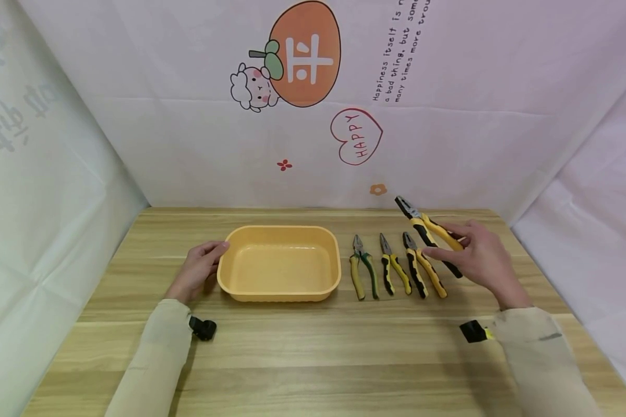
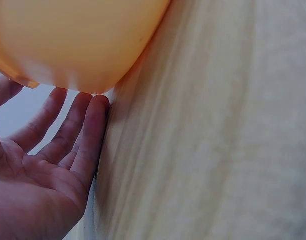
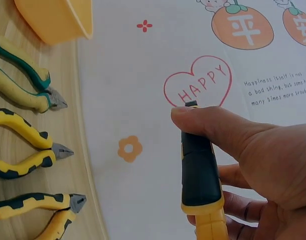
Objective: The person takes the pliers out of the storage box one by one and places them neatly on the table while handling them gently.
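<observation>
A yellow plastic basin stands on the table, nothing inside it. My left hand holds its left end, thumb at the rim; the left wrist view shows fingertips against the outer wall. On the right, my right hand grips a pair of combination pliers by the yellow-and-black handles, raised above the table with the jaws pointing away. In the right wrist view the thumb lies along a black handle grip. The head of these pliers is mostly hidden there.
Between basin and right hand lie green-handled pliers, slim yellow-and-black pliers and larger yellow-and-black pliers, side by side. The wooden table meets a printed white cloth behind; cloth also hangs on both sides.
</observation>
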{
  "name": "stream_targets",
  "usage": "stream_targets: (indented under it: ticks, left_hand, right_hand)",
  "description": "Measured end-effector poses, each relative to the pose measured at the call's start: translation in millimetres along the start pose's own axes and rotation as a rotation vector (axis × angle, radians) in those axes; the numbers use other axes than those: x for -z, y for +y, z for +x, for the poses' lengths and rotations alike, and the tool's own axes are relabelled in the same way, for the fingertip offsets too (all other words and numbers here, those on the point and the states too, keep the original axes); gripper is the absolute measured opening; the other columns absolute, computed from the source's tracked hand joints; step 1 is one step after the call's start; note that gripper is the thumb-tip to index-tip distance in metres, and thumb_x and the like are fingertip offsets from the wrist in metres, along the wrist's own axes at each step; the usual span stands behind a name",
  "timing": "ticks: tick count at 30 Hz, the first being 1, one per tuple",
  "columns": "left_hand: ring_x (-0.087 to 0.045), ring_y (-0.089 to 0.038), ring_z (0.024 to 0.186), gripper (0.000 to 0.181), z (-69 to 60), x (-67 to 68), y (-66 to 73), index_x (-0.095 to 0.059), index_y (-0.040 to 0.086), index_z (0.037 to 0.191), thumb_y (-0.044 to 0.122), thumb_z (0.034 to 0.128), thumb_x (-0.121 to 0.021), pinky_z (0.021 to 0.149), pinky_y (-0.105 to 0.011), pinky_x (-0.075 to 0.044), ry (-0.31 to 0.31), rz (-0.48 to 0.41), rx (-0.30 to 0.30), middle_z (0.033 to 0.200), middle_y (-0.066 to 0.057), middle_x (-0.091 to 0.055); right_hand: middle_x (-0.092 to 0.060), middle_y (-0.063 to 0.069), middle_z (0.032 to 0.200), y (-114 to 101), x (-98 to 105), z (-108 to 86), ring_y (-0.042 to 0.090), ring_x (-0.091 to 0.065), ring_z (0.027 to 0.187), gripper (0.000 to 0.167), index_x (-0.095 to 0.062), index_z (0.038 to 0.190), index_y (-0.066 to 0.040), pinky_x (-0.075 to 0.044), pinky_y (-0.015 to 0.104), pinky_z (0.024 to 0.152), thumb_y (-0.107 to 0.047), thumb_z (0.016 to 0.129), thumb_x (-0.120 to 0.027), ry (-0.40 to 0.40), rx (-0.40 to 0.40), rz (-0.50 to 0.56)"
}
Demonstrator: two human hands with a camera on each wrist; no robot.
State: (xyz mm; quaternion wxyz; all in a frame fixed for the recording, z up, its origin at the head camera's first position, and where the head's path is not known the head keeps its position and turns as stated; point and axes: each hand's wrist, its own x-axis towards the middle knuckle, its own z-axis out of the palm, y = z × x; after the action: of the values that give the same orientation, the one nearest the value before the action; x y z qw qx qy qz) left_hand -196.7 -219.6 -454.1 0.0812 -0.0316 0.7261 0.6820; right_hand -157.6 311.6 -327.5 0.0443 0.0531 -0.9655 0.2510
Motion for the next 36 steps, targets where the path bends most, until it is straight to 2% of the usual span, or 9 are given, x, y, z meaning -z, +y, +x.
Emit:
stream_targets:
  ticks: [15, 20, 25, 31, 36]
  left_hand:
    - [-0.067, -0.005, 0.096, 0.06, 0.5, 1.1, -1.1, -0.048, -0.006, 0.144, 0.039, 0.1052, -0.057, 0.083, -0.022, -0.057, -0.009, 0.009, 0.005, 0.115, 0.0, -0.065]
    - [-0.067, -0.006, 0.097, 0.062, 0.4, 0.8, -0.5, -0.048, -0.006, 0.144, 0.04, 0.1049, -0.057, 0.083, -0.022, -0.056, -0.008, 0.011, 0.008, 0.121, -0.006, -0.065]
    - [-0.067, -0.006, 0.096, 0.061, 0.0, 0.8, -0.4, -0.048, -0.007, 0.144, 0.039, 0.1051, -0.057, 0.082, -0.022, -0.057, -0.008, 0.009, 0.005, 0.117, -0.003, -0.066]
    - [-0.067, -0.007, 0.095, 0.06, -0.2, 0.3, -0.3, -0.049, -0.008, 0.143, 0.038, 0.105, -0.058, 0.082, -0.023, -0.057, 0.003, 0.001, 0.01, 0.116, -0.004, -0.066]
    - [-0.067, -0.008, 0.095, 0.061, -1.0, 0.1, 0.7, -0.049, -0.008, 0.142, 0.039, 0.105, -0.057, 0.082, -0.023, -0.057, 0.006, 0.008, 0.016, 0.118, -0.009, -0.065]
  right_hand:
    - [-0.062, 0.029, 0.118, 24.1, 10.0, -1.8, 0.042, -0.066, 0.094, 0.072, -0.061, 0.137, 0.002, -0.051, 0.033, 0.057, -0.044, 0.086, -0.083, 0.052, 0.031, 0.01]
    - [-0.061, 0.029, 0.12, 29.6, 12.5, -3.0, 0.042, -0.064, 0.096, 0.076, -0.059, 0.14, 0.001, -0.051, 0.034, 0.055, -0.048, 0.086, -0.081, 0.041, -0.012, -0.002]
    - [-0.053, 0.025, 0.115, 34.4, 12.1, -3.6, 0.042, -0.061, 0.098, 0.081, -0.056, 0.142, 0.002, -0.049, 0.035, 0.057, -0.052, 0.086, -0.079, 0.027, -0.055, -0.014]
    - [-0.065, 0.032, 0.116, 40.4, 8.2, -3.1, 0.038, -0.066, 0.092, 0.082, -0.059, 0.138, 0.004, -0.05, 0.035, 0.054, -0.055, 0.084, -0.08, 0.035, -0.057, -0.017]
    - [-0.063, 0.033, 0.12, 44.9, 1.9, -2.4, 0.039, -0.064, 0.094, 0.093, -0.056, 0.141, 0.004, -0.048, 0.033, 0.055, -0.065, 0.082, -0.076, -0.003, -0.119, -0.034]
